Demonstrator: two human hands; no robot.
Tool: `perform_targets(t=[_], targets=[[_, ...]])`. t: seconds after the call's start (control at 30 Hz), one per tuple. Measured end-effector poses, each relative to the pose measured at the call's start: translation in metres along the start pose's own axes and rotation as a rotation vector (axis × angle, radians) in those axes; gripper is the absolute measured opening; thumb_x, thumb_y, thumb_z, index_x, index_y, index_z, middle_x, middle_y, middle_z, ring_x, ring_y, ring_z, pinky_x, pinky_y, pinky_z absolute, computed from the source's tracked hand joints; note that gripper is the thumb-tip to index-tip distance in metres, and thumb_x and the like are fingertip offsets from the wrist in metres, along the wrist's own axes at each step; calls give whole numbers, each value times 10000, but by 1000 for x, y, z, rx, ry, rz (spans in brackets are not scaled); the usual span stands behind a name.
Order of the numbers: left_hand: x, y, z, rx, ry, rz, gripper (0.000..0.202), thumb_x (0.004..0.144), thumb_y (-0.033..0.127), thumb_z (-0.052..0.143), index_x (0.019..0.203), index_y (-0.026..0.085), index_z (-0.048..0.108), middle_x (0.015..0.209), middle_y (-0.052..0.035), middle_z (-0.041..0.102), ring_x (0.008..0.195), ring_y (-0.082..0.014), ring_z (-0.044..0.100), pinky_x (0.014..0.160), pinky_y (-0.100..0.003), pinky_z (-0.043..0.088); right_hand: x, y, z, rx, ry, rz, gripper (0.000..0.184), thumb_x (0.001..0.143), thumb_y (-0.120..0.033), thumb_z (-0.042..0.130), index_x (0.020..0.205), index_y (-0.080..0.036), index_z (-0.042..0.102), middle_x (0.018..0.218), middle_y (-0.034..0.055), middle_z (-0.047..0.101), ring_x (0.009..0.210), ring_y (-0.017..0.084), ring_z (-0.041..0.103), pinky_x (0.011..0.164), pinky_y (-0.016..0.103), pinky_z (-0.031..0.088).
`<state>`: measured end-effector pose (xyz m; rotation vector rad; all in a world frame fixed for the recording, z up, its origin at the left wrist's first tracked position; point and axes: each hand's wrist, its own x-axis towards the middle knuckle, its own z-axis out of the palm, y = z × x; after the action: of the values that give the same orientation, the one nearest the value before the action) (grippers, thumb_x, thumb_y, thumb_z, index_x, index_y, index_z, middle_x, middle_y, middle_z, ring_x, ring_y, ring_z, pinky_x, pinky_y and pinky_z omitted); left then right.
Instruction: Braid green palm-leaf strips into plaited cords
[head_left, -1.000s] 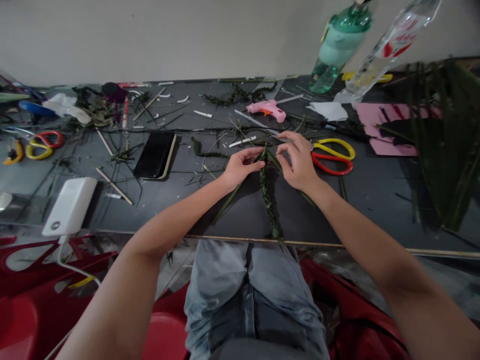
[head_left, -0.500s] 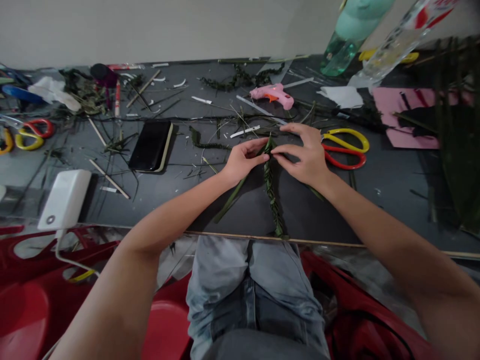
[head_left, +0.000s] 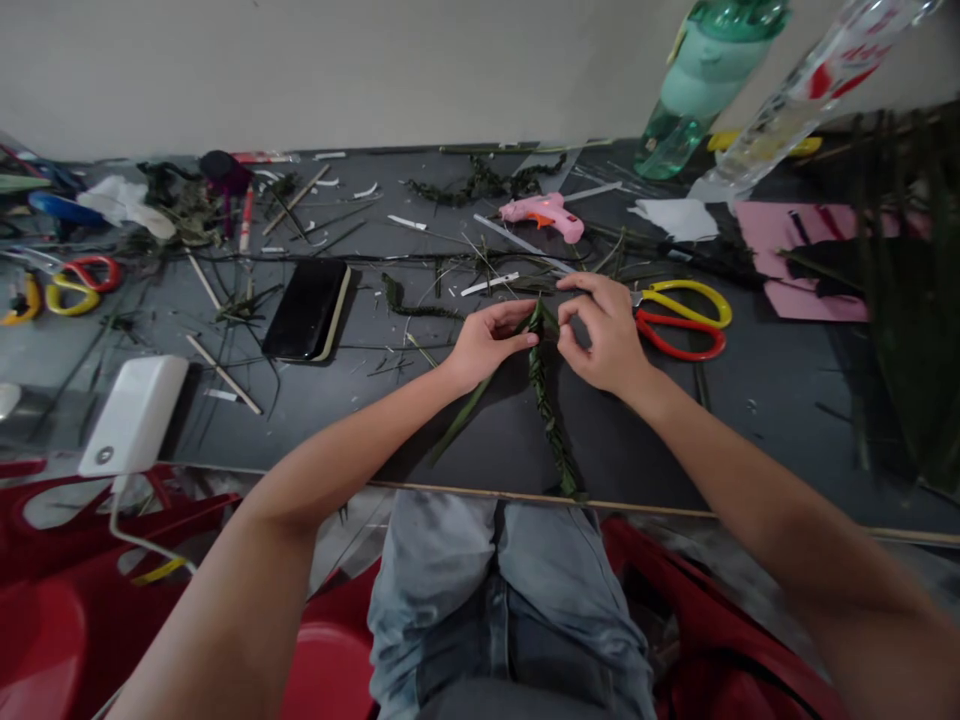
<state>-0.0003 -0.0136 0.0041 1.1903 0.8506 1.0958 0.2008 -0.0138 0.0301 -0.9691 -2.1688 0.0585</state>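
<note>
The left hand pinches the top end of a braided green leaf strip between thumb and fingers, its thumb lying across the plait. The right hand is just to the right of that end, index finger and thumb curled toward each other, the other fingers loosely bent; whether it pinches a loose strand there, I cannot tell. The left hand is therefore the nearer one, touching the braid.

The braid lies in front of the body, between the forearms. Its long axis runs from the fingertips back toward the person, slanting a little to the right, and its lower end reaches the near edge of the dark table. It is dark green, narrow and tightly folded, with a pointed tip at the top. A flat, unwoven leaf strand slants out below the left hand.

Just beyond the right hand lie scissors with one yellow and one red handle. A short curved braid is left of the left hand, then a smartphone; farther back sits a pink glue gun.
</note>
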Motion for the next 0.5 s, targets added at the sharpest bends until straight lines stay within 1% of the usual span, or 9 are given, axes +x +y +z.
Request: perform_targets(t=[0.1, 0.17, 0.23, 0.3, 0.43, 0.5], targets=[[0, 0, -1, 2, 9, -1, 568, 617, 305, 897, 1137, 161, 722, 1215, -118, 744, 1170, -252, 691, 1097, -435, 503, 0, 5, -1, 8, -23, 2, 120, 886, -293, 584, 935, -258, 688, 1365, 75, 611, 1272, 333, 555, 1067, 538, 373], [0, 0, -1, 7, 5, 6, 574, 617, 298, 895, 1143, 154, 718, 1232, -123, 736, 1187, -253, 682, 1101, -431, 500, 1, 5, -1, -6, -55, -31, 119, 896, -318, 623, 955, -288, 722, 1374, 51, 615, 1258, 329, 568, 1074, 555, 356], [1, 1, -1, 7, -2, 14, 576, 617, 291, 893, 1146, 147, 716, 1230, -127, 736, 1185, -252, 682, 1099, -429, 503, 1, 4, -1, -22, -52, -63, 115, 911, -328, 626, 949, -303, 731, 1365, 36, 625, 1236, 316, 584, 1072, 566, 352], [1, 1, -1, 7, -12, 20, 575, 624, 292, 890, 1151, 145, 712, 1221, -127, 739, 1178, -251, 686, 1097, -431, 505, 1, 2, 0, -41, -46, -66, 125, 933, -329, 600, 934, -289, 718, 1356, 40, 630, 1238, 308, 582, 1067, 564, 362], [1, 0, -1, 16, -31, 27, 582, 621, 325, 897, 1147, 160, 714, 1216, -117, 741, 1180, -253, 684, 1103, -435, 499, -1, -3, 3, -54, -69, -51, 139, 959, -280, 503, 939, -247, 636, 1308, 87, 645, 1218, 294, 586, 1061, 551, 378], [1, -1, -1, 13, -39, 33, 578, 617, 335, 902, 1138, 167, 717, 1206, -116, 745, 1173, -253, 687, 1100, -435, 501, -2, -3, 4, -18, -42, -63, 135, 956, -251, 457, 953, -235, 591, 1289, 110, 643, 1210, 290, 584, 1049, 539, 394]])
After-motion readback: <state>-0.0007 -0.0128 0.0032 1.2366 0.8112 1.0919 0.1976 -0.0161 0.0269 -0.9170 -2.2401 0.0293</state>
